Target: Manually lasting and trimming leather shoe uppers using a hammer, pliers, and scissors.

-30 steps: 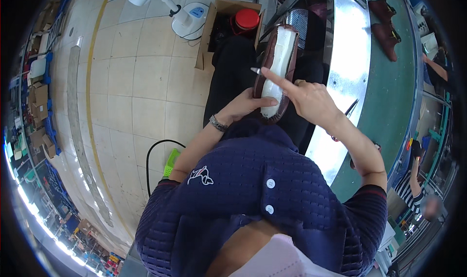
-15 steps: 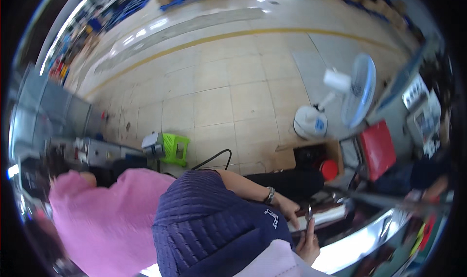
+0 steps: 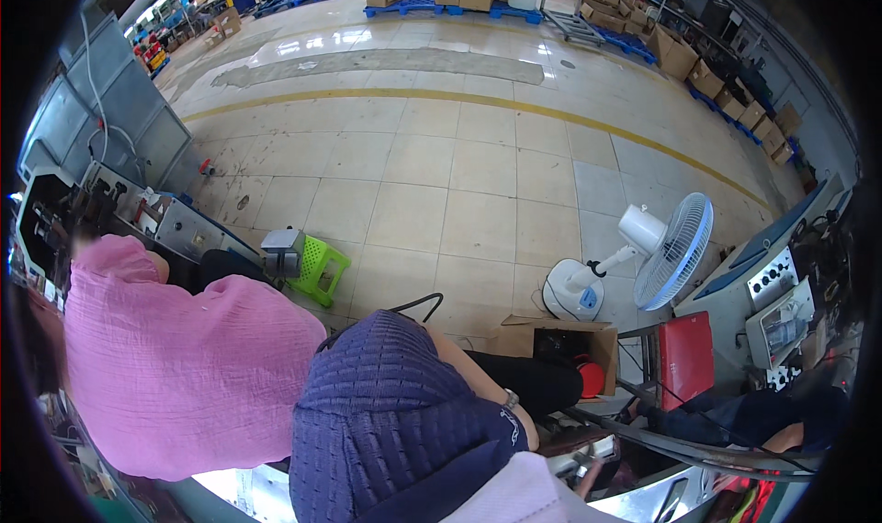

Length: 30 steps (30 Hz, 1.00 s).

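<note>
My left forearm, with a metal wristwatch [image 3: 511, 398], reaches over my black-trousered leg toward the lower right. Past the watch, my left hand [image 3: 528, 429] is mostly covered by my dark blue shirt, and its fingers are hidden. Lower down, a blurred finger of my right hand [image 3: 590, 479] shows beside the pale collar, closed against a small shiny metal tool [image 3: 580, 466] whose kind I cannot make out. Close to both hands lies a long whitish piece [image 3: 603, 448] on a dark surface. Below it is a bright work surface [image 3: 634, 506].
A co-worker in a pink top [image 3: 193, 348] sits close at my left. Farther out are a green stool [image 3: 322, 268], a white fan [image 3: 675, 252], an open cardboard box [image 3: 516, 339] and a red chair [image 3: 687, 362]. At right, a dark metal bar [image 3: 698, 451] crosses before another person's legs [image 3: 707, 420].
The view has tilted up, so fan, box and hands sit lower in it. Fingers of my left hand, visible earlier at the whitish piece, are now covered. The picture is sharper.
</note>
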Motion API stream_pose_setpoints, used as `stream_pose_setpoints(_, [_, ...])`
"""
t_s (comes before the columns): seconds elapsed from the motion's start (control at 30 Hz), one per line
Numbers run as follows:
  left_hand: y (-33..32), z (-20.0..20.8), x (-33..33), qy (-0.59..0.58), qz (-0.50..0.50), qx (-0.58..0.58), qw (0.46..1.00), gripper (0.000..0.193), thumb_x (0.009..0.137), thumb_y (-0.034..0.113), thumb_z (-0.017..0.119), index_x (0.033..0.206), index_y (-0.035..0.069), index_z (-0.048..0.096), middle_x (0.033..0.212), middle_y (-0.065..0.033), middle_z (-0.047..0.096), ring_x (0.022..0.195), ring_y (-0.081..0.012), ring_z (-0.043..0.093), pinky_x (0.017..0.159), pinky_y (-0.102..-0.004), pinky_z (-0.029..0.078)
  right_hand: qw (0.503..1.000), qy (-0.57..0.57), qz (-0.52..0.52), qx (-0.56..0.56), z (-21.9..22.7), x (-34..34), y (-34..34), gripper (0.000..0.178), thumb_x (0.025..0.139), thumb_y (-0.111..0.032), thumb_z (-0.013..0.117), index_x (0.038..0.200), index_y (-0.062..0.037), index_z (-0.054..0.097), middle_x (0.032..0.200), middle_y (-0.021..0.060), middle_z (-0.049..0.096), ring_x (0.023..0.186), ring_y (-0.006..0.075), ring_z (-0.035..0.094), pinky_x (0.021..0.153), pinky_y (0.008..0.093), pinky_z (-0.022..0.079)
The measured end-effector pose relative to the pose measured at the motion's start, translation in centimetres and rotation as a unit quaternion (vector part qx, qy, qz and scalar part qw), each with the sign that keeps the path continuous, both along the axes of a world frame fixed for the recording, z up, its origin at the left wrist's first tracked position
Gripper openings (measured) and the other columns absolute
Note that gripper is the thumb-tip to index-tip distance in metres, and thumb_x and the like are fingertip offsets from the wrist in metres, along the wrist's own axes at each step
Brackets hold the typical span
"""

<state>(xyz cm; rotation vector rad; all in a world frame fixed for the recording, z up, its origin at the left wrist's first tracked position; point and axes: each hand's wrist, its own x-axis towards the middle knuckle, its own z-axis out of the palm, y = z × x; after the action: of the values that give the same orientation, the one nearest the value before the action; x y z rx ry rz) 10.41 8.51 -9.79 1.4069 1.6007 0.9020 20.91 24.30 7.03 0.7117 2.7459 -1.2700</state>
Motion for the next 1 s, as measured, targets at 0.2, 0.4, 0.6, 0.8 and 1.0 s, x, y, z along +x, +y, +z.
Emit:
stream_pose_setpoints(0.2, [6.5, 9.3, -0.8, 0.133, 0.021, 0.394, 0.909, 0.029, 0.071, 0.027, 0.056, 0.069, -0.001, 0.056, 0.069, -0.0244, 0.055, 0.066, -0.0379, 0.055, 0.056, -0.0483, 0.039, 0.987, 0.062, -0.139, -0.051, 2.5, 2.0, 0.9, 0.061, 0.092, -0.011, 0.044, 0.142, -0.0109, 0.010, 0.083, 0.0149, 0.059, 0.069, 0.0196, 0.056, 0.058, 0.0311, 0.048])
stream_pose_setpoints(0.4, [18.5, 5.7, -4.6, 0.230, -0.184, 0.188, 0.937, 0.053, 0.065, 0.057, 0.063, 0.092, 0.011, 0.067, 0.085, -0.0125, 0.066, 0.081, -0.0298, 0.063, 0.071, -0.0395, 0.047, 0.981, 0.081, -0.156, -0.085, 1.0, 6.0, 2.2, 0.059, 0.091, -0.011, 0.045, 0.141, -0.0104, 0.012, 0.085, 0.0154, 0.058, 0.071, 0.0205, 0.057, 0.060, 0.0315, 0.048])
stream_pose_setpoints(0.6, [21.7, 5.9, -5.9, 0.252, -0.079, 0.186, 0.946, 0.037, 0.079, 0.043, 0.056, 0.088, 0.009, 0.068, 0.083, -0.0109, 0.067, 0.081, -0.0283, 0.064, 0.070, -0.0385, 0.049, 0.980, 0.080, -0.142, -0.116, -0.1, 9.8, 2.6, 0.057, 0.090, -0.010, 0.045, 0.140, -0.0096, 0.016, 0.088, 0.0156, 0.058, 0.074, 0.0210, 0.057, 0.062, 0.0318, 0.048])
stream_pose_setpoints(0.8, [21.0, 5.8, -4.8, 0.359, 0.069, 0.215, 0.905, 0.030, 0.083, 0.028, 0.049, 0.075, 0.004, 0.065, 0.076, -0.0175, 0.065, 0.073, -0.0319, 0.064, 0.063, -0.0409, 0.051, 0.981, 0.081, -0.105, -0.144, 2.1, 5.7, -0.1, 0.056, 0.089, -0.009, 0.046, 0.139, -0.0088, 0.020, 0.091, 0.0159, 0.058, 0.076, 0.0215, 0.057, 0.063, 0.0321, 0.049])
stream_pose_setpoints(1.0, [22.0, 6.6, -5.3, 0.271, 0.108, 0.157, 0.943, 0.036, 0.076, 0.035, 0.055, 0.075, 0.001, 0.066, 0.077, -0.0186, 0.065, 0.074, -0.0320, 0.064, 0.066, -0.0416, 0.050, 0.977, 0.089, -0.099, -0.166, 1.0, 3.3, 0.2, 0.055, 0.088, -0.008, 0.046, 0.138, -0.0079, 0.023, 0.095, 0.0162, 0.058, 0.079, 0.0219, 0.058, 0.065, 0.0324, 0.049])
